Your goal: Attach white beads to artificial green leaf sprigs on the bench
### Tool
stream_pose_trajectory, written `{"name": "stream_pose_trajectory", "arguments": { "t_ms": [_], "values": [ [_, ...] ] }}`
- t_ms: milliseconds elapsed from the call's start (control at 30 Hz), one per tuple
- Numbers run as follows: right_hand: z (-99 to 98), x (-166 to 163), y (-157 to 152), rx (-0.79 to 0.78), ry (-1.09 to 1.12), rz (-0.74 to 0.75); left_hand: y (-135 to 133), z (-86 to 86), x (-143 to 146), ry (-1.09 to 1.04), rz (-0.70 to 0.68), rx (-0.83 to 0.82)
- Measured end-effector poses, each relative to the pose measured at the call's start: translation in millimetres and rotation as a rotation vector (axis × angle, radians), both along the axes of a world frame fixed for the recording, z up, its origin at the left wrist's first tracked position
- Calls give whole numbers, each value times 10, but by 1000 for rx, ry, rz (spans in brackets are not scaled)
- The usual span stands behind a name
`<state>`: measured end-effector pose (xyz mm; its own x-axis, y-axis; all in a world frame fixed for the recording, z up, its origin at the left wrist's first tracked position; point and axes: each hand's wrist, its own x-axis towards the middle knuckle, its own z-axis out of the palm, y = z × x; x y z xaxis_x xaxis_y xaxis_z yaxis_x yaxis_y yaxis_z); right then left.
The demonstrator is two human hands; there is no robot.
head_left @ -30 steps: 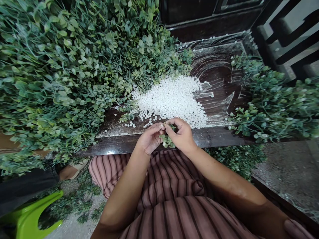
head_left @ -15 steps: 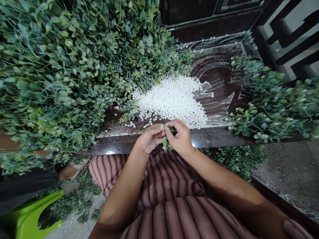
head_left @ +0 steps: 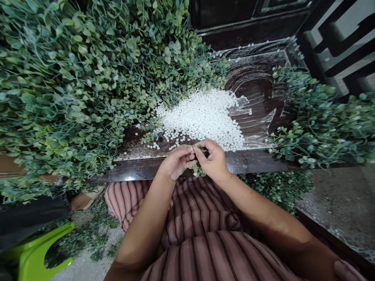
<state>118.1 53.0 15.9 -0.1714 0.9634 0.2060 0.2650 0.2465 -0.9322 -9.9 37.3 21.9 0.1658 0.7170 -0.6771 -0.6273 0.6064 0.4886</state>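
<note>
Left hand point(head_left: 177, 160), lower centre of the frame: thumb and forefinger brought together at the tips, meeting those of the other hand; what lies in this pinch is too small to tell, perhaps one white bead.

Right hand point(head_left: 213, 160), just beside it: thumb and forefinger pinched, apparently on a leafy sprig point(head_left: 198, 170), whose leaves show between and below the hands at lower centre. Risk: a small piece slipping from the fingertips, cause being the fine grip and leaves hiding the contact. Second risk: a stem bent or leaf torn by pressing too hard.

White beads point(head_left: 202, 117), one loose pile, centre of the frame, strays at its lower left edge. Risk: scattering off the dark wooden surface point(head_left: 254, 89), should a wrist or sleeve brush the pile; its front edge lies near, above the striped garment point(head_left: 193, 218).

Foliage heap point(head_left: 102, 78), upper left, touching the pile. Risk: tangled stems dragging beads along if pulled.
</note>
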Motion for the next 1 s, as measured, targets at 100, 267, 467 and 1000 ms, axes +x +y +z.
{"name": "stream_pose_trajectory", "arguments": {
  "t_ms": [100,267,467,1000],
  "values": [
    [-17,-5,-4,-11,33,-5,-14,-17,5,-7,6,-1],
    [-65,41,-42,-103,78,2,-60,-41,26,65,18,-15],
    [-119,13,-43,-168,120,-59,-59,7,70,262,116,80],
    [-132,-38,-5,-68,51,-26,-63,20,70,416,151,181]
  ]
}}
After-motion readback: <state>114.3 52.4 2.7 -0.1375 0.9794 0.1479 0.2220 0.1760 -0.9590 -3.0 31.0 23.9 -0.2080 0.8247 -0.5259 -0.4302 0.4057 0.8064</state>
